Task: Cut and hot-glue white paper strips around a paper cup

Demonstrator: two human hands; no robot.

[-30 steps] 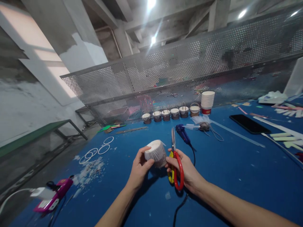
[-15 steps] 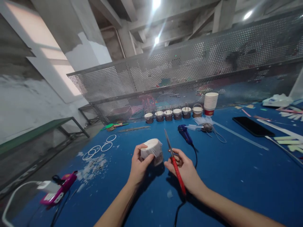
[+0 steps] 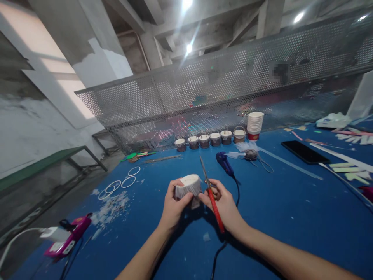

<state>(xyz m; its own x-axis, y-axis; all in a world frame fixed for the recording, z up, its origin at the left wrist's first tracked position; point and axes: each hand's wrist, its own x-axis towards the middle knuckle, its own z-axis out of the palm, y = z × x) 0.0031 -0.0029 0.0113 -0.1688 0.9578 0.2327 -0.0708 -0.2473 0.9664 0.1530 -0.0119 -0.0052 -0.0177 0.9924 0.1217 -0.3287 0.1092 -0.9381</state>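
In the head view my left hand (image 3: 174, 204) is wrapped round a small paper cup (image 3: 189, 186) that is covered with whitish, fringed material over a darker lower part. My right hand (image 3: 223, 202) grips a pair of scissors (image 3: 212, 196) with red handles, the blades pointing up and away from me. The thumb of that hand reaches the right side of the cup. Beyond the hands lies a blue hot glue gun (image 3: 225, 163) with a black cord. Near it is a ball of dark twine (image 3: 251, 154) beside sheer white ribbon (image 3: 246, 147).
Several small decorated buckets (image 3: 215, 139) line the back by a perforated metal screen (image 3: 163, 105). A cup stack (image 3: 255, 125) ends that row. White rings (image 3: 128, 181) and scraps (image 3: 112, 208) lie left, near a magenta power strip (image 3: 70, 236). A phone (image 3: 304, 151) lies right.
My right hand has moved left with the scissors, so its thumb now meets the cup. The cup has tilted more upright in my left hand. The whole view has shifted slightly.
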